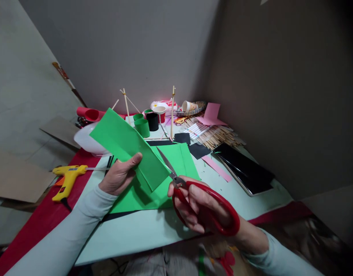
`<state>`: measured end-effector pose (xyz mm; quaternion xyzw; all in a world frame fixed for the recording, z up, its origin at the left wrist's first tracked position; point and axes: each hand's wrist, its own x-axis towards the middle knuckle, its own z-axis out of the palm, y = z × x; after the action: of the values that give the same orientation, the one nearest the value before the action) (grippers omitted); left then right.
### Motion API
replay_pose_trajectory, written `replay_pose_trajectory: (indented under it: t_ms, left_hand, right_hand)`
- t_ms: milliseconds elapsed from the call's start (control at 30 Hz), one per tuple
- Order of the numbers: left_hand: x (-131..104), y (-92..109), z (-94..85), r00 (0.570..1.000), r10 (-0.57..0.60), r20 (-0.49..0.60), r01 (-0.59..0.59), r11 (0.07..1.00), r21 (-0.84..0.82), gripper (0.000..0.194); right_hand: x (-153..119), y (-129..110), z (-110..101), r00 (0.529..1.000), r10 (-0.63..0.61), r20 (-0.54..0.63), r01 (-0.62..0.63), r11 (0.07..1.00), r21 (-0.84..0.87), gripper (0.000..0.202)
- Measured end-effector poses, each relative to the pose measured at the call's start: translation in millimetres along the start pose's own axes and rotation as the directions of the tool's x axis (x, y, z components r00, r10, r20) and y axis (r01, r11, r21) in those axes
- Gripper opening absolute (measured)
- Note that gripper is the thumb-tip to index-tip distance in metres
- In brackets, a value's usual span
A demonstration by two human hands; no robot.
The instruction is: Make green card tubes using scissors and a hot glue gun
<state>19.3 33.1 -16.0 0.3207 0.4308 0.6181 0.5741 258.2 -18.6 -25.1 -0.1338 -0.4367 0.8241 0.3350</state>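
My left hand (120,174) grips a folded green sheet (130,147), thumb on top, and holds it tilted above the table. In my right hand (196,203) is a pair of red-handled scissors (176,178), my fingers through the loops. The blades point up and left, along the right edge of the green sheet; whether the paper lies between them I cannot tell. Beneath both hands a larger green sheet (185,159) lies flat on the pale tabletop (130,234), partly covered by the held sheet.
A yellow glue gun (67,182) lies at the left. Behind stand green and black paper cups (142,128) between upright sticks (172,111). Black paper pieces (199,150), a pink strip (216,168), a black tablet-like slab (245,168) and many wooden sticks (222,134) are on the right.
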Motion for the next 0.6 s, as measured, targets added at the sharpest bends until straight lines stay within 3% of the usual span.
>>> replay_pose_trajectory:
  t_ms: [233,400,600]
  left_hand:
    - [-5,-1,8.4,0.999,0.005,0.035,-0.005,1.0,0.003,0.07]
    - [-5,-1,5.5,1.0,0.006,0.031,-0.006,1.0,-0.003,0.071]
    - [-7,-4,7.6,0.999,0.01,0.043,-0.01,1.0,-0.016,0.073]
  right_hand:
    - [5,-1,1,0.999,0.025,-0.048,-0.023,0.999,0.035,0.041]
    - [8,6,-8,0.999,-0.029,-0.032,0.029,0.999,-0.014,0.033]
    - [14,10,-14,0.997,-0.052,-0.056,0.056,0.997,0.059,0.044]
